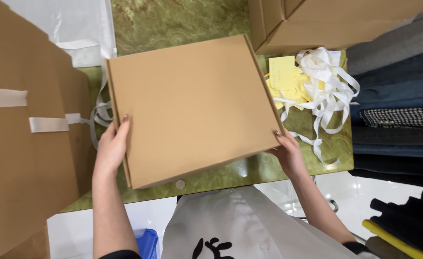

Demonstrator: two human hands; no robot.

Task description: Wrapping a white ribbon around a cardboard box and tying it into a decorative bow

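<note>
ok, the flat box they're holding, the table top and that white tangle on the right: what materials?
Flat box: plain brown cardboard, matte, folded edges visible; left hand and right hand grip its sides. Table top: green veined stone or a stone-look surface, glossy, with reflections. White ribbons: likely satin fabric, going by the soft sheen and loose curls.

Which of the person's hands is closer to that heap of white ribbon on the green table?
The right hand. It grips the flat brown cardboard box at its right edge, just beside the heap of white ribbon. The left hand holds the box's opposite, left edge, the whole box away.
</note>
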